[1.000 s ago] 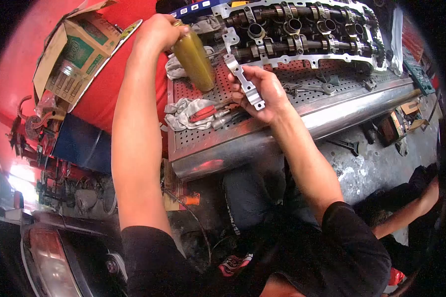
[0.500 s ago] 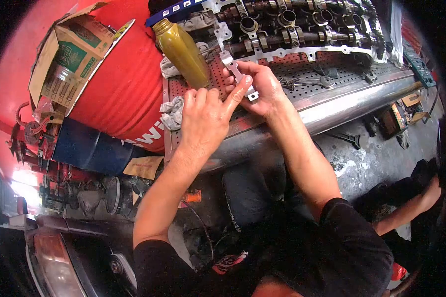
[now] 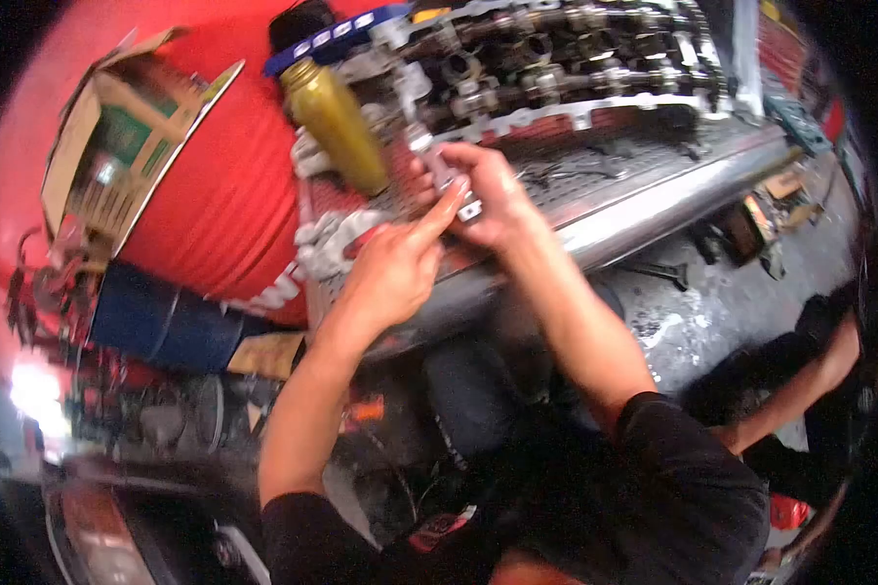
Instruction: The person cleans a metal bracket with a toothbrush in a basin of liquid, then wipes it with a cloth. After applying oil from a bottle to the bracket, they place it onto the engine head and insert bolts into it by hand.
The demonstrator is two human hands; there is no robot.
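My right hand [image 3: 495,200] is closed around a metal bearing cap [image 3: 442,168], a narrow silvery bar with a hole near its lower end. Held at a slant, it sits over the near edge of the perforated bench, in front of the cylinder head [image 3: 546,73]. From the left, my left hand [image 3: 392,273] reaches across with one finger stretched onto the cap's face. Its other fingers are loosely curled and grip nothing. Close beyond both hands leans a bottle of yellow-green liquid [image 3: 339,132]. Motion blur softens the cap's details.
White rags [image 3: 330,244] lie left of my hands. Wrenches [image 3: 595,168] rest on the perforated bench [image 3: 673,161], which has a rounded metal front edge. A red drum [image 3: 224,185] bears an opened cardboard box [image 3: 117,146]. Another person's arm [image 3: 800,390] shows at lower right.
My left hand has turned and drawn slightly down; a finger now points onto the cap where the thumb rested before. The right hand keeps its hold. The whole view has shifted and blurred.
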